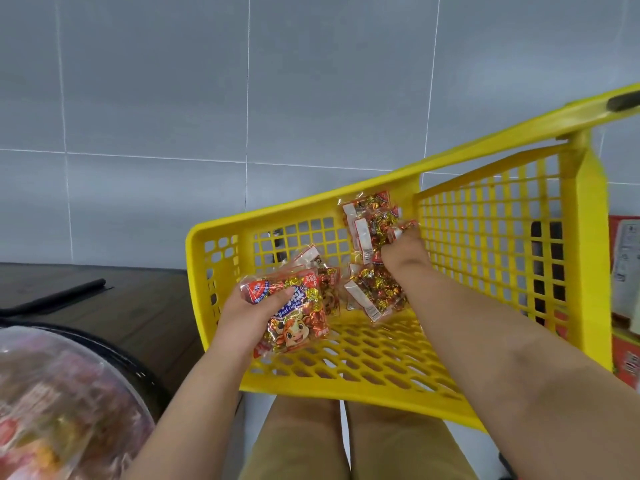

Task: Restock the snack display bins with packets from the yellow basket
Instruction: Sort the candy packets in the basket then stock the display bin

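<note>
Several clear packets (372,296) — gold-and-red inside — lie in the yellow basket (311,386).

A shop: a yellow shopping basket (346,386) holds snack packets (374,295) near a clear display bin (69,393).

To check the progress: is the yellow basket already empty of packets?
No, several packets lie inside the yellow basket, and the right hand grips more of them.

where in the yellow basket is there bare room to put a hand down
Bare: the basket floor along the near rim, between the left hand with its packet bundle and the right arm. Crowded: the far wall, where loose packets pile around the right hand gripping them.
</note>
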Motion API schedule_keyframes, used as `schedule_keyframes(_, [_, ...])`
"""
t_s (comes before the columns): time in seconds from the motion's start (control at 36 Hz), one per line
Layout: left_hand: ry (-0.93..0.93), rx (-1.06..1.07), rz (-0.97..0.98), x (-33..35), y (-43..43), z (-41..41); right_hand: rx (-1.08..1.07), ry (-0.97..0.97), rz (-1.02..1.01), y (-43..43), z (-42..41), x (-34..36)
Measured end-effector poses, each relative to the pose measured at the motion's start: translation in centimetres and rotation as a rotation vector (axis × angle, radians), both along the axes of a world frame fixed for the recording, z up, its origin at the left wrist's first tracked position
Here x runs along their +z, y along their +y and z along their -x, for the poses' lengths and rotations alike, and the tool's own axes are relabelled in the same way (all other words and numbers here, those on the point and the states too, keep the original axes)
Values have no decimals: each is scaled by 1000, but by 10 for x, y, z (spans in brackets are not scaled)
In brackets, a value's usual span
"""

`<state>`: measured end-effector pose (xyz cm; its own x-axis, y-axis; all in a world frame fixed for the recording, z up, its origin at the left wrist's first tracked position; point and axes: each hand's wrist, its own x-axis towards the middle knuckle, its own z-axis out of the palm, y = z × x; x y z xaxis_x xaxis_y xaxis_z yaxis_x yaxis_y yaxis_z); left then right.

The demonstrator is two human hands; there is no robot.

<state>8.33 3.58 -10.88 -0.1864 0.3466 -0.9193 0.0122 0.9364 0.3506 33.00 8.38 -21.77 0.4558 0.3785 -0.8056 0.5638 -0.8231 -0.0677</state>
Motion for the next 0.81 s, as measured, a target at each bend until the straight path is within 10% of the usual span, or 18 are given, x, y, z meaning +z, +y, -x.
schedule_keyframes(0.25, [12,47,-43,19,-1,-8,-201,-35,-280,-7,-32,48])
schedule_keyframes(0.47, [3,144,-135,83,-5,-22,-720,675,-320,-15,-31,163])
schedule_keyframes(0.61, [24,260,-207,136,-18,-13,-588,1099,-210,-25,-17,221])
schedule_keyframes(0.81, [51,414,-331,199,-43,23,-494,1135,-157,-15,47,271])
